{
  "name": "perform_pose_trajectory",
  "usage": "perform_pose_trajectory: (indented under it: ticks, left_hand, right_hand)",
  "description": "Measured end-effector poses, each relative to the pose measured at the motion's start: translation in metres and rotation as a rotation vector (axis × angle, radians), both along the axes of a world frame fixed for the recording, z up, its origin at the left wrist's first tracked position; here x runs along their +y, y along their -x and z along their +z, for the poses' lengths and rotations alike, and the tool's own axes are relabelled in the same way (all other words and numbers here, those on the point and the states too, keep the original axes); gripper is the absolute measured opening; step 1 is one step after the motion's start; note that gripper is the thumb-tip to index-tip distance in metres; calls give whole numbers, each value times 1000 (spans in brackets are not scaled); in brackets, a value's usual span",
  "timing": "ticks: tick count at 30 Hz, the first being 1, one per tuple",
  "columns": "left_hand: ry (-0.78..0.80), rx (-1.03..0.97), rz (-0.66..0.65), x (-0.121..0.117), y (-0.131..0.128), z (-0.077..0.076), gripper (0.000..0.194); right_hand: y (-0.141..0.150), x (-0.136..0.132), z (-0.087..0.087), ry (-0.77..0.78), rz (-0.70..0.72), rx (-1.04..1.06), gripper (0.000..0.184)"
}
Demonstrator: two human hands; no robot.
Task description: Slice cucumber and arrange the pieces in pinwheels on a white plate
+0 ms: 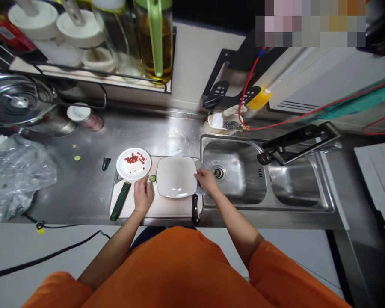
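Your right hand (207,182) pinches the right edge of the square plate (176,176), which is over the white board (167,209) on the shiny table (90,175). You seem to hold it by the edge so your fingers stay off its flat middle. Your left hand (143,196) has bent fingers near the small green piece (152,178) and the round plate (119,165). I cannot tell if it touches or grips anything.

The round plate sits at the board's top left corner, with red bits (133,158) on it. Its rim likely keeps them from rolling off. The long cucumber (120,201) lies slanted on the left side of the board, maybe to leave the middle free. The knife handle (196,208) points toward you, so it looks easy to grab. The sink (237,171) is just to the right.
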State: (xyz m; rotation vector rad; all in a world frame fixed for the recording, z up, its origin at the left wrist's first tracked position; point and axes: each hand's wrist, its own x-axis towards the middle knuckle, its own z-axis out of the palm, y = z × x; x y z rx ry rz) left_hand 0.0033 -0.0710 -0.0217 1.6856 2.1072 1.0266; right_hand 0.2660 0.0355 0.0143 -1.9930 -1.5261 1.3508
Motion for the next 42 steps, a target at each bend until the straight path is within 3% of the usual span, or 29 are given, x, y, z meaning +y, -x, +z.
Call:
perform_pose_trajectory:
  ticks: [6,14,27,33,42]
  left_hand:
    - [3,7,28,1,-2,-5,40]
    - [14,-18,69,9,-7,-1,35]
    - [126,-2,67,14,-6,8,30]
    - [155,-15,74,17,-6,12,28]
    - [256,-144,190,20,-5,22,20]
  right_hand:
    - [11,-1,18,-94,170,-454,19]
    - [22,-6,22,-63,281,-639,29]
    - [23,-9,26,-124,306,-646,24]
    - [20,-15,37,-114,298,-614,25]
    - [20,-23,43,-193,287,-575,26]
